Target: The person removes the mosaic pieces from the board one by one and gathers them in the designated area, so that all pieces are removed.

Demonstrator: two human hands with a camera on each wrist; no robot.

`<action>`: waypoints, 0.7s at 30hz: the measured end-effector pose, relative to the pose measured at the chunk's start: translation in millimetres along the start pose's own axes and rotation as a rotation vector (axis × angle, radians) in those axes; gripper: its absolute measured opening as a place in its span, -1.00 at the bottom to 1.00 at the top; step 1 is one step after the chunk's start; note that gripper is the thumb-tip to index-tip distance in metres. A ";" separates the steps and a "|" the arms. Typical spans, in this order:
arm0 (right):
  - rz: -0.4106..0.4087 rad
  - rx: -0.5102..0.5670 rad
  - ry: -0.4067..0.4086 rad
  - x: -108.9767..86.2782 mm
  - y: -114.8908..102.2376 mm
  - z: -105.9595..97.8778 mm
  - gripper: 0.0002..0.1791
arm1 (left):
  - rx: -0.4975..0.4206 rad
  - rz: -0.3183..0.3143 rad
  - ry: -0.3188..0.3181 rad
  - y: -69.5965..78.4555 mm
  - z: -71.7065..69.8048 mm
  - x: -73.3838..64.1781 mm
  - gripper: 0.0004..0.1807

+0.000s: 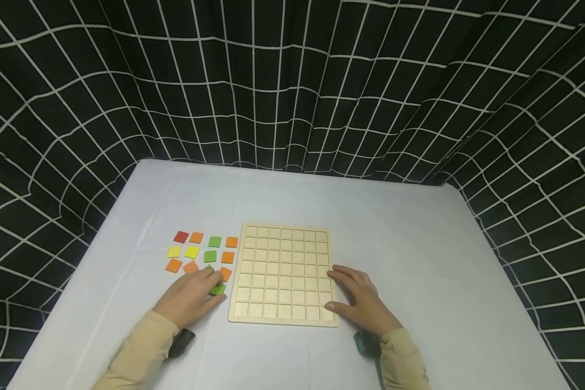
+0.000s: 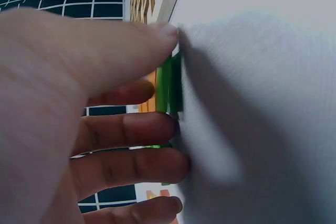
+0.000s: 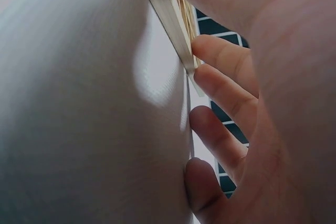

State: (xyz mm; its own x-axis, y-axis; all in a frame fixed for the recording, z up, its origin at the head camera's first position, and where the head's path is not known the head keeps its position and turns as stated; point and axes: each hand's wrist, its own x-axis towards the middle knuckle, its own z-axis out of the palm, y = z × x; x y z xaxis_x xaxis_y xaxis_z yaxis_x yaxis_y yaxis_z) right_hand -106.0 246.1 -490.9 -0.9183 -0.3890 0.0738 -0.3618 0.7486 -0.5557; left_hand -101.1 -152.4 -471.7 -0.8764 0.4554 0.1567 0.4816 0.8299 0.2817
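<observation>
A light wooden board point(image 1: 285, 275) with a grid of square recesses lies flat on the table. Left of it, my left hand point(image 1: 190, 295) hovers low over a green tile point(image 1: 218, 290), thumb and fingertips to either side of it. From the left wrist, that green tile point(image 2: 164, 85) shows between the thumb point(image 2: 126, 45) and the fingers, near the tabletop. My right hand point(image 1: 363, 298) rests at the board's right edge, its thumb and index fingertip on the rim. In the right wrist view, the other fingers spread loosely beside the board's side point(image 3: 170, 30).
Loose square tiles lie in rough rows left of the board: a red tile point(image 1: 181, 236), two yellow ones, several orange and green. The white tablecloth point(image 1: 395, 227) covers the table. Black curtains point(image 1: 292, 81) with a white grid surround it.
</observation>
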 end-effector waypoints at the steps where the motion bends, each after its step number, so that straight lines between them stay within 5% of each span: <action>1: 0.000 0.001 0.001 0.0 0.0 0.4 -0.21 | 0.006 0.000 -0.001 0.4 0.2 0.2 -0.74; 14: 0.006 -0.007 0.008 -1.4 -0.4 2.3 -0.21 | 0.029 0.010 0.019 4.1 -1.0 -0.1 -0.72; 21: 0.122 -0.001 -0.013 7.5 -32.9 -3.7 -0.22 | 0.035 -0.021 0.116 8.2 -11.6 17.1 -0.84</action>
